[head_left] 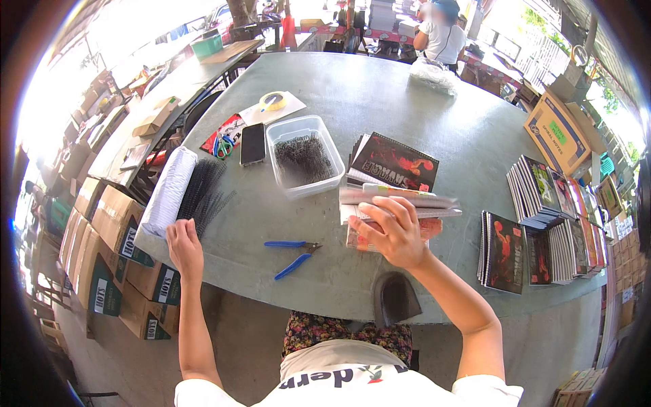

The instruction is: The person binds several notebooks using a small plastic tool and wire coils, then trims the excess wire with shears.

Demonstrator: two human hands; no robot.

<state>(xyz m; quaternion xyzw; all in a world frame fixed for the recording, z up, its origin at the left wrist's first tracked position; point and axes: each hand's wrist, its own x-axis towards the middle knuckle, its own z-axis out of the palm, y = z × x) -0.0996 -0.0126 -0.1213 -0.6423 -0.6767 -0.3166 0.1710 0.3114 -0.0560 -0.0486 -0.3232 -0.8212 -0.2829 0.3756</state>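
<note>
My left hand [184, 247] is at the left table edge, fingers drawn together at the near ends of a pile of black spiral binding coils [203, 190]. Whatever is between those fingertips is hidden. Beside the coils lies a white wrapped roll-shaped bundle [168, 193]. Over a small stack in front of me, my right hand [393, 230] grips a notebook [437, 201], seen edge-on and slightly blurred. Dark-covered spiral notebooks [397, 163] lie just behind it. Blue-handled cutters [295, 254] rest between my hands, jaws toward the right. A clear plastic tub [337, 178] holds more black coils.
A phone [253, 144], scissors [224, 145] and a tape roll [273, 101] lie behind the coils. A dark curved object [397, 298] sits at the front edge. Notebook stacks [536, 193] and a carton [557, 136] stand right. Another person [441, 34] is beyond the table.
</note>
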